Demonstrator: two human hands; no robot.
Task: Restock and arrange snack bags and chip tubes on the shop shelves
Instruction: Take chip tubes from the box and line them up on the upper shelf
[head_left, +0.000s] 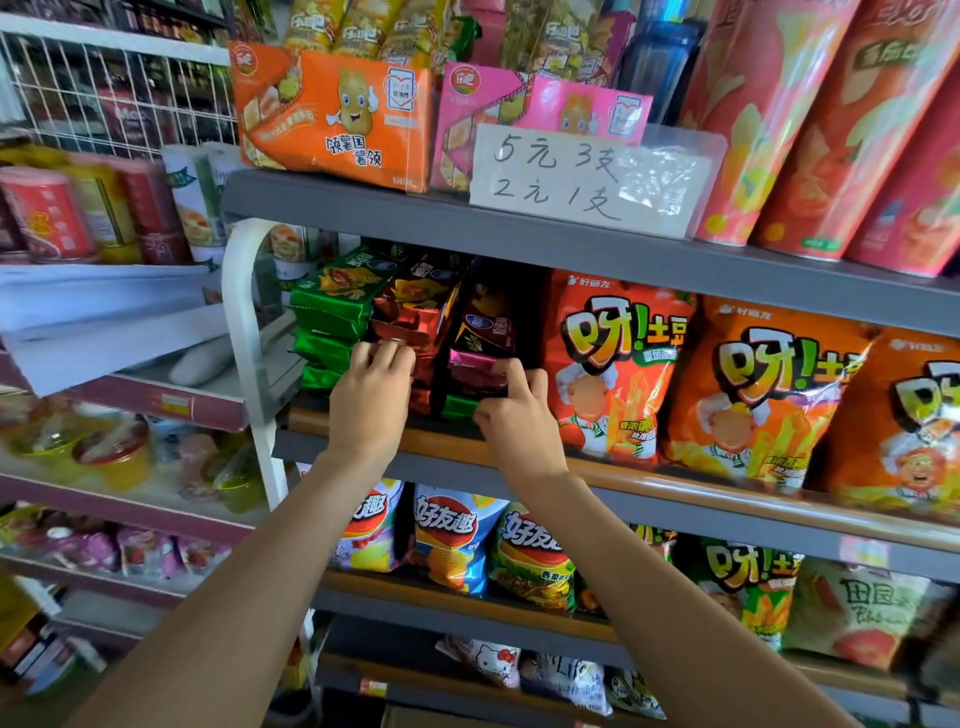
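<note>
On the middle shelf (675, 491) stand three stacks of small foil snack bags: green (332, 306), red (413, 306) and dark purple (485, 325). My left hand (371, 397) has its fingers curled on the front edge of the red stack. My right hand (511, 410) pinches the pink-edged end of a dark purple bag, just above a green bag (460, 406). Large orange chip bags (613, 364) stand to the right of the stacks. Red chip tubes (810, 130) lean on the top shelf.
An orange display box (332, 114) and a pink one (488, 104) sit on the top shelf behind a handwritten price sign (587, 176). Blue and green chip bags (452, 540) fill the lower shelf. A white rack (244, 332) with cups and jelly tubs stands left.
</note>
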